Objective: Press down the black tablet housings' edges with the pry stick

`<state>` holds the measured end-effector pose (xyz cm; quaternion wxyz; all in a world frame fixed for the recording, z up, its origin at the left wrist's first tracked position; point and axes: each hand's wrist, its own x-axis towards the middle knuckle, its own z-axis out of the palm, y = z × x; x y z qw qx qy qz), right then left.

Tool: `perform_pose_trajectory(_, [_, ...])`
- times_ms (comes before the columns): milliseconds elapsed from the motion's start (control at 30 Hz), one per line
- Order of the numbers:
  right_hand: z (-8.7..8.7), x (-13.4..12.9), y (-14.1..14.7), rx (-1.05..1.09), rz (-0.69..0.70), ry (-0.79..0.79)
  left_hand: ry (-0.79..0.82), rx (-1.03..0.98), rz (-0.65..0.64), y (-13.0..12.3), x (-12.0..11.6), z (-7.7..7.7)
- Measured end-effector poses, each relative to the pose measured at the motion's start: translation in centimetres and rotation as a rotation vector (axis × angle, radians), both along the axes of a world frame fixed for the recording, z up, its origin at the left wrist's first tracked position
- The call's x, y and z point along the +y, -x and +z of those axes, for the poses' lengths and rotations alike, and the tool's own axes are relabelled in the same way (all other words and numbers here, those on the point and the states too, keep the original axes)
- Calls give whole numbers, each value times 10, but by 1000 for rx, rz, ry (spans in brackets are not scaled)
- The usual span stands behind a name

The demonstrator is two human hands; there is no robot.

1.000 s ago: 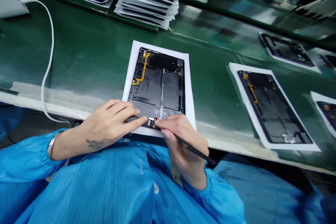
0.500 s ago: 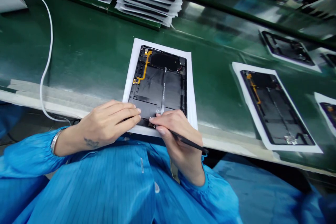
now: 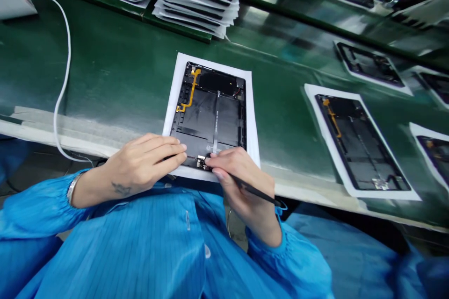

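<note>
Over open tablet (image 3: 198, 124) | right hand (image 3: 249, 173) pinching black tool (image 3: 258, 193) — tip unclear | left hand (image 3: 142, 163) unclenched

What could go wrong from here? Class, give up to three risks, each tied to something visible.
The slim black tool in the right hand might slip and scratch the small shiny circuit part nearby.
The left hand covers the lower left corner of the flat black open device housing, so pressure could perhaps shift it.
The rectangular white paper sheet beneath reaches close to the long green bench's near edge, so it might slide off.
</note>
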<state>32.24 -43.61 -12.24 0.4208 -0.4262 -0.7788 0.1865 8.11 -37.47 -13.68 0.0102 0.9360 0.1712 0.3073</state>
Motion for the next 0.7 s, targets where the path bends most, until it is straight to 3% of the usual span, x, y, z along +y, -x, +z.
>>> perform_pose_trajectory(167, [-6, -2, -1, 85, -50, -23, 2, -18, 7, 0, -1, 0])
perform_pose_trajectory(367, [-7, -4, -4, 57, -144, -112, 175, -155, 60, 12, -5, 1])
perform_pose_trajectory(533, [-6, 3, 5, -184, -28, -143, -116, 18, 75, 23, -9, -2])
perform_pose_trajectory(700, [-6, 9, 10, -374, 67, -176, -50, 33, 106, 22, -13, -2])
